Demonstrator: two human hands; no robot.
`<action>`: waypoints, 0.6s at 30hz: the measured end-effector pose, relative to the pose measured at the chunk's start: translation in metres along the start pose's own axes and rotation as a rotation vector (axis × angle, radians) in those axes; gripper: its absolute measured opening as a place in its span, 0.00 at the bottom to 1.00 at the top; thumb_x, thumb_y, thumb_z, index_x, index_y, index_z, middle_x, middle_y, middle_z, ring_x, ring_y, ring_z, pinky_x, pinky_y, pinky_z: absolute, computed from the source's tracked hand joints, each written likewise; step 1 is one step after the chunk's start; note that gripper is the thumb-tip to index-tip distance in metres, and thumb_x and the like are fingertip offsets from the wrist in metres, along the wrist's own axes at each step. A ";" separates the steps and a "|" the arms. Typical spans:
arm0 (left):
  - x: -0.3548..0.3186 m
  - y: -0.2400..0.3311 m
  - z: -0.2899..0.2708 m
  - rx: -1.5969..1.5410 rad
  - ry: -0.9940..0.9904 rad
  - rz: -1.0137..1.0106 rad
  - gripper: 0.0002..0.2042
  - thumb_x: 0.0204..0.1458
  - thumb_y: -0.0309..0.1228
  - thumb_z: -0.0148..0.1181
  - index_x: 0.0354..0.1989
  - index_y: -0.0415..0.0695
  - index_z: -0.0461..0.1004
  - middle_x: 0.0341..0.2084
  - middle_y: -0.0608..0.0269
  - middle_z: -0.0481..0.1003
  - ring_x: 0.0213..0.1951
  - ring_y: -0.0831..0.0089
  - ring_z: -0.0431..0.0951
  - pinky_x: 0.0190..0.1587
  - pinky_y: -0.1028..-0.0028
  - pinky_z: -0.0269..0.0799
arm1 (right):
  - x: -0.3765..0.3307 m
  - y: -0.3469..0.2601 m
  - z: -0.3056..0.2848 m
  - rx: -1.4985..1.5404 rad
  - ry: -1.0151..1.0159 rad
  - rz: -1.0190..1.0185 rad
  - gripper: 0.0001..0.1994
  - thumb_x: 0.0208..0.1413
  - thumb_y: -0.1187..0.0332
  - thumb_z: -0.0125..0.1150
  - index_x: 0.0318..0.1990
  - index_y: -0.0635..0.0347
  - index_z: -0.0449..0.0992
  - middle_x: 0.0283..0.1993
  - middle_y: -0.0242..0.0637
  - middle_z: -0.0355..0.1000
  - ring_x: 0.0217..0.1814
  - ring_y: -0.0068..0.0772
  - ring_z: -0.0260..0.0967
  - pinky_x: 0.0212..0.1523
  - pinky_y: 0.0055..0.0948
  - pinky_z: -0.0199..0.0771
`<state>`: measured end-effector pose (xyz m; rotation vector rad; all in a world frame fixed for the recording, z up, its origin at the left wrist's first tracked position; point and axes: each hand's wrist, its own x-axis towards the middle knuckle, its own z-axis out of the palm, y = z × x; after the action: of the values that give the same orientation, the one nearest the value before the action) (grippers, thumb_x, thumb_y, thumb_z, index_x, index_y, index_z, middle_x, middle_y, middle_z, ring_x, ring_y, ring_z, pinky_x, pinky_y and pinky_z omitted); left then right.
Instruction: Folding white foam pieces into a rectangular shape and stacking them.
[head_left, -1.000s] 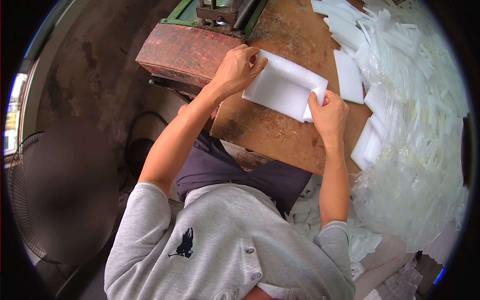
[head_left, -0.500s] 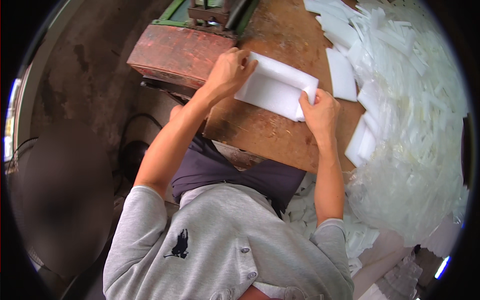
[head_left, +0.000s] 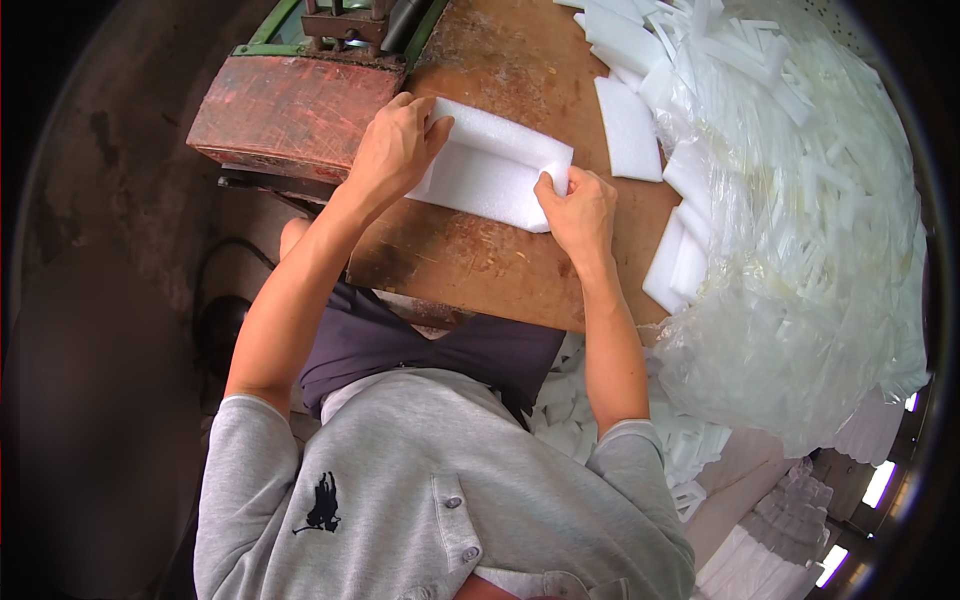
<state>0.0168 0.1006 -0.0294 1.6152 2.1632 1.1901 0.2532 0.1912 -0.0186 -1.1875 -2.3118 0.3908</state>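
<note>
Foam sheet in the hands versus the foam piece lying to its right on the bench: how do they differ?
The held sheet is wider and gripped at both ends by the left hand and right hand; the loose piece is narrower and lies untouched. The held sheet shows a lengthwise crease; the loose piece looks flat. Both are white foam.

Only one view is being supplied: the head camera is being worn above the scene and is being aimed steeply down, so the grey-shirted torso [head_left: 420, 500] is being seen at the bottom and both forearms are being seen running up from it to the wooden bench [head_left: 480, 250] at upper centre. The bench is being viewed from close range, with the left hand [head_left: 395, 150] and right hand [head_left: 580, 212] being framed near the top middle. Straight edges are being bent by the fisheye toward a dark circular rim, with the clear plastic bag of foam strips [head_left: 800, 230] being pushed to the right edge and the floor [head_left: 110, 300] to the left.
</note>
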 end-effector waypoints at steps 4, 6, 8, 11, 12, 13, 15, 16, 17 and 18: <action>-0.010 0.036 -0.001 0.254 0.185 0.249 0.15 0.51 0.31 0.64 0.46 0.37 0.76 0.46 0.43 0.73 0.46 0.48 0.74 0.46 0.56 0.71 | 0.000 -0.001 0.006 -0.104 0.017 -0.054 0.15 0.49 0.65 0.65 0.22 0.71 0.74 0.23 0.54 0.70 0.26 0.58 0.69 0.31 0.50 0.69; -0.034 0.073 -0.002 0.140 -0.053 0.569 0.23 0.43 0.29 0.64 0.52 0.42 0.73 0.50 0.42 0.71 0.52 0.47 0.72 0.57 0.56 0.69 | -0.004 0.020 0.005 -0.119 -0.013 -0.250 0.14 0.49 0.65 0.65 0.23 0.70 0.75 0.24 0.54 0.70 0.27 0.58 0.70 0.32 0.50 0.70; -0.053 0.115 0.006 -0.170 -0.117 0.742 0.24 0.41 0.36 0.67 0.50 0.42 0.74 0.49 0.48 0.71 0.55 0.51 0.72 0.61 0.57 0.67 | -0.002 0.011 0.007 -0.145 -0.055 -0.252 0.13 0.49 0.64 0.66 0.26 0.68 0.76 0.25 0.54 0.71 0.28 0.60 0.70 0.32 0.50 0.71; -0.054 0.120 0.010 -0.151 -0.236 0.824 0.25 0.45 0.40 0.67 0.52 0.43 0.73 0.53 0.51 0.70 0.61 0.51 0.68 0.67 0.57 0.60 | -0.021 0.029 0.014 -0.267 0.167 -0.335 0.12 0.49 0.64 0.67 0.27 0.66 0.77 0.26 0.52 0.71 0.29 0.60 0.71 0.31 0.49 0.71; -0.042 0.111 0.007 -0.105 -0.164 0.792 0.25 0.47 0.40 0.66 0.53 0.44 0.73 0.54 0.51 0.69 0.63 0.50 0.66 0.67 0.55 0.58 | -0.025 0.038 0.019 -0.362 0.412 -0.564 0.11 0.48 0.64 0.68 0.28 0.65 0.78 0.26 0.52 0.72 0.29 0.60 0.71 0.31 0.49 0.72; -0.029 0.098 0.004 -0.053 -0.104 0.754 0.24 0.48 0.39 0.65 0.54 0.44 0.73 0.56 0.51 0.69 0.64 0.50 0.64 0.68 0.54 0.56 | -0.018 0.019 0.017 -0.353 0.405 -0.571 0.11 0.48 0.64 0.68 0.28 0.65 0.78 0.26 0.52 0.72 0.29 0.60 0.71 0.31 0.49 0.72; -0.009 0.061 0.003 0.067 -0.123 0.647 0.28 0.47 0.43 0.67 0.58 0.49 0.72 0.62 0.52 0.66 0.69 0.49 0.58 0.70 0.47 0.51 | -0.006 -0.011 0.003 -0.167 -0.029 -0.078 0.10 0.48 0.66 0.67 0.26 0.66 0.78 0.26 0.52 0.72 0.29 0.59 0.71 0.31 0.50 0.71; -0.003 0.045 0.010 0.117 -0.135 0.629 0.30 0.47 0.46 0.67 0.61 0.52 0.71 0.65 0.53 0.64 0.70 0.49 0.55 0.72 0.46 0.46 | -0.006 0.003 0.005 -0.267 -0.020 -0.072 0.18 0.49 0.56 0.69 0.27 0.68 0.79 0.24 0.54 0.71 0.27 0.59 0.71 0.30 0.51 0.69; -0.001 0.030 0.009 0.204 -0.197 0.576 0.32 0.49 0.50 0.65 0.64 0.56 0.70 0.68 0.54 0.60 0.72 0.50 0.53 0.73 0.47 0.42 | -0.004 -0.003 0.005 -0.210 0.017 -0.123 0.15 0.50 0.62 0.67 0.25 0.68 0.78 0.23 0.53 0.71 0.26 0.58 0.71 0.29 0.49 0.68; -0.002 0.015 0.010 0.278 -0.297 0.535 0.33 0.51 0.53 0.62 0.66 0.58 0.67 0.71 0.55 0.57 0.73 0.51 0.50 0.74 0.47 0.40 | -0.001 -0.007 0.004 -0.215 -0.012 -0.110 0.13 0.49 0.64 0.66 0.25 0.68 0.77 0.24 0.53 0.71 0.27 0.59 0.71 0.30 0.50 0.69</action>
<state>0.0344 0.1048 -0.0263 2.4175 1.8240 0.6991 0.2465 0.1856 -0.0193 -1.1508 -2.4652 0.1113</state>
